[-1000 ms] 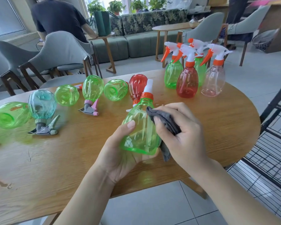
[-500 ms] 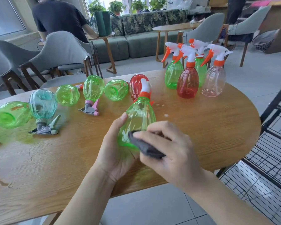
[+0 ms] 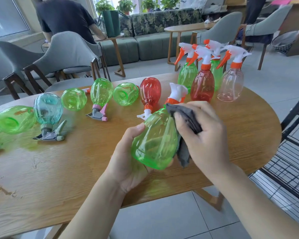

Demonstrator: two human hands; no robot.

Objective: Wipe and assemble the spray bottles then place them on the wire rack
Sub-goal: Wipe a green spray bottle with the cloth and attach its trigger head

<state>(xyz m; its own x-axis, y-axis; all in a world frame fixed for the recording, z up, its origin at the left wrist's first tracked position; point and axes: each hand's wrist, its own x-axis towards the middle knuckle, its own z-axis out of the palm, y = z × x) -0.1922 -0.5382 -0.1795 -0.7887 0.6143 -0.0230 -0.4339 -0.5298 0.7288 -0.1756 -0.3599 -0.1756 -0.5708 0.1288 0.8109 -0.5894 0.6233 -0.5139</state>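
Tilted green spray bottle (image 3: 155, 140) against grey cloth (image 3: 186, 121)

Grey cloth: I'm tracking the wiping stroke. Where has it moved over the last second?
The right hand swept the grey cloth down to the base of the green bottle, then back up to its shoulder. The left hand kept holding the bottle; the other bottles stayed put.

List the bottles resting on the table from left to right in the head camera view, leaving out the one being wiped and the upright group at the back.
Green bottle on its side → teal bottle upside down → green bottle on its side → green bottle with pink trigger, upside down → green bottle on its side → red bottle upside down.
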